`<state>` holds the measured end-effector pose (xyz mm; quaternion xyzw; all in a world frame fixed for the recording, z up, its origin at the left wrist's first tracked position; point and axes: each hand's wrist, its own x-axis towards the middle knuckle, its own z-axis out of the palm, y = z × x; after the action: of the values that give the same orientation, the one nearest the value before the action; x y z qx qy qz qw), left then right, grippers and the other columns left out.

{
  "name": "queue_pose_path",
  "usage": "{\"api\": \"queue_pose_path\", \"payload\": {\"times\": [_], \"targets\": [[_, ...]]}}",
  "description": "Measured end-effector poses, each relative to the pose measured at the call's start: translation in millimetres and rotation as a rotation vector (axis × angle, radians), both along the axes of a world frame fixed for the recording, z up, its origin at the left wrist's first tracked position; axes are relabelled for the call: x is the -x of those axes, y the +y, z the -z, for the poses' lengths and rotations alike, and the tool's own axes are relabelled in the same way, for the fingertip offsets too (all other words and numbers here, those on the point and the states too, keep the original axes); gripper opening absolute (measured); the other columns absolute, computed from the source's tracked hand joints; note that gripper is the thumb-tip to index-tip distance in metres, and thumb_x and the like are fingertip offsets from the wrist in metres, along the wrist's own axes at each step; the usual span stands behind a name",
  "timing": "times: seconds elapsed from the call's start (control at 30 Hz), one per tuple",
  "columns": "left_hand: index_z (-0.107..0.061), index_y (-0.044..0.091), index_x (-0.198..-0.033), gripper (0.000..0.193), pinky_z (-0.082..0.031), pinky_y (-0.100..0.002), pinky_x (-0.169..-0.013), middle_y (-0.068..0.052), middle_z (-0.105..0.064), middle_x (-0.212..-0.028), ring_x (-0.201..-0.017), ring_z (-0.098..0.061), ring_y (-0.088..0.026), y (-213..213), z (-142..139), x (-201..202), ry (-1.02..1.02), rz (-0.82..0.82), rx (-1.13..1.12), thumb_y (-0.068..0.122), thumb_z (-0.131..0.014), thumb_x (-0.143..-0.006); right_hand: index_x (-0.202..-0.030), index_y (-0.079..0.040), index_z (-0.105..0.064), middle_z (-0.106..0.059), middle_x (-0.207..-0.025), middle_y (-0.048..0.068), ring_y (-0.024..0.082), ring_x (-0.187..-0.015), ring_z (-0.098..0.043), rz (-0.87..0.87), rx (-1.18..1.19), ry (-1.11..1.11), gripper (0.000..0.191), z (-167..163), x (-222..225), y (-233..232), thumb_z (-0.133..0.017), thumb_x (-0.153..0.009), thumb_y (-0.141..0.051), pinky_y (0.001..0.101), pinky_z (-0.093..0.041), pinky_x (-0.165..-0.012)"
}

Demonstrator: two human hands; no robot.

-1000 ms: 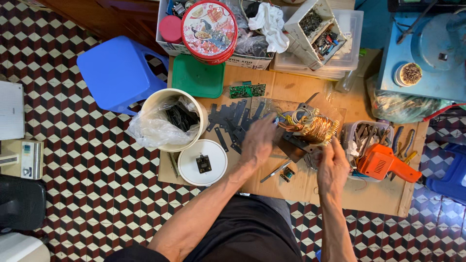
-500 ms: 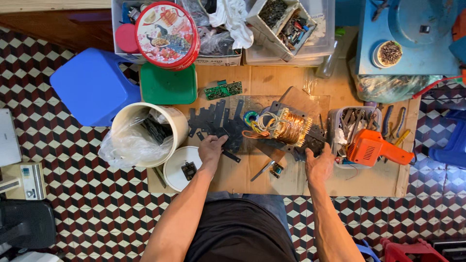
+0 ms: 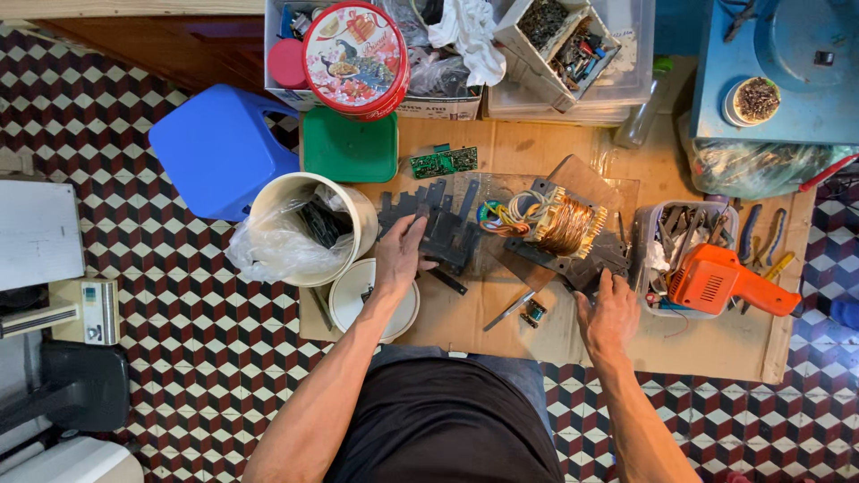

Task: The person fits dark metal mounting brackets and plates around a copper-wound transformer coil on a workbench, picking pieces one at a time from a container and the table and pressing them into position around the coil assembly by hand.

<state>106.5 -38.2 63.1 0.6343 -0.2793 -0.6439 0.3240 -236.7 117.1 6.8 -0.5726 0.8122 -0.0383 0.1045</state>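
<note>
Right now my left hand (image 3: 400, 255) is laid on the pile of flat dark-grey metal lamination plates (image 3: 438, 228) on the brown cardboard sheet (image 3: 716, 349), fingers spread and pressing one plate w/ the tips, not clenched. Plates sit just right of the cream plastic bucket (image 3: 358, 210) lined w/ a clear bag, and above the round white lid (image 3: 344, 300), which my wrist crosses. My right hand (image 3: 610, 313) rests at the lower edge of the stripped transformer core w/ copper winding and coloured wires (image 3: 550, 224), fingers curled on its dark frame; can't tell how firm the grip is. Core lies betw. the plates and the clear tray of tools (image 3: 662, 233). Orange electric drill (image 3: 720, 282) lies just right of that hand. Small green circuit board (image 3: 443, 162) sits above the plates, blue plastic stool (image 3: 215, 152) left of the bucket.
</note>
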Motion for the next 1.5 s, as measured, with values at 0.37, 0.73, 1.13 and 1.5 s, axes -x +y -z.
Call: {"api": "queue_pose_path", "payload": {"times": [0.37, 0.73, 1.13, 1.5], "targets": [[-0.037, 0.01, -0.155, 0.059, -0.065, -0.032, -0.085, -0.007, -0.06, -0.127, -0.101, -0.069, -0.01, 14, -63, -23, 0.304, 0.144, 0.171, 0.01, -0.057, -0.099, -0.124, -0.007, -0.069, -0.069, -0.109, 0.016, 0.038, -0.099, -0.065, -0.086, 0.026, -0.171, 0.042, -42, -2, 14, -0.073, -0.086, -0.025, 0.0483, -0.053, -0.082], [-0.068, -0.003, -0.12, 0.051, -0.058, -0.024, -0.07, -0.003, -0.076, -0.096, -0.08, -0.071, -0.011, 5, -85, -29, 0.134, -0.058, 0.213, 0.033, -0.081, -0.086, -0.101, -0.003, -0.061, -0.069, -0.094, 0.022, 0.044, -0.083, -0.067, 0.009, 0.057, 0.075, 0.02, -63, -5, 8, -0.057, -0.102, -0.022, 0.0533, -0.052, -0.074], [-0.066, -0.007, -0.112, 0.059, -0.062, -0.03, -0.059, -0.01, -0.064, -0.096, -0.08, -0.069, -0.017, -28, -48, 10, 0.187, 0.084, 0.227, 0.05, -0.056, -0.1, -0.101, 0.001, -0.072, -0.072, -0.08, 0.016, 0.028, -0.078, -0.068, 0.488, 0.147, -0.336, 0.038, -112, -38, 22, -0.058, -0.104, -0.034, 0.0408, -0.051, -0.076], [-0.046, -0.005, -0.135, 0.046, -0.065, -0.032, -0.071, -0.012, -0.066, -0.105, -0.085, -0.073, -0.018, -49, -41, 18, 0.427, 0.377, 0.236, 0.019, -0.06, -0.098, -0.104, 0.0, -0.074, -0.065, -0.077, 0.004, 0.012, -0.065, -0.053, 0.656, 0.325, -0.776, 0.032, -88, -18, 17, -0.07, -0.1, -0.032, 0.0317, -0.041, -0.059]]}}
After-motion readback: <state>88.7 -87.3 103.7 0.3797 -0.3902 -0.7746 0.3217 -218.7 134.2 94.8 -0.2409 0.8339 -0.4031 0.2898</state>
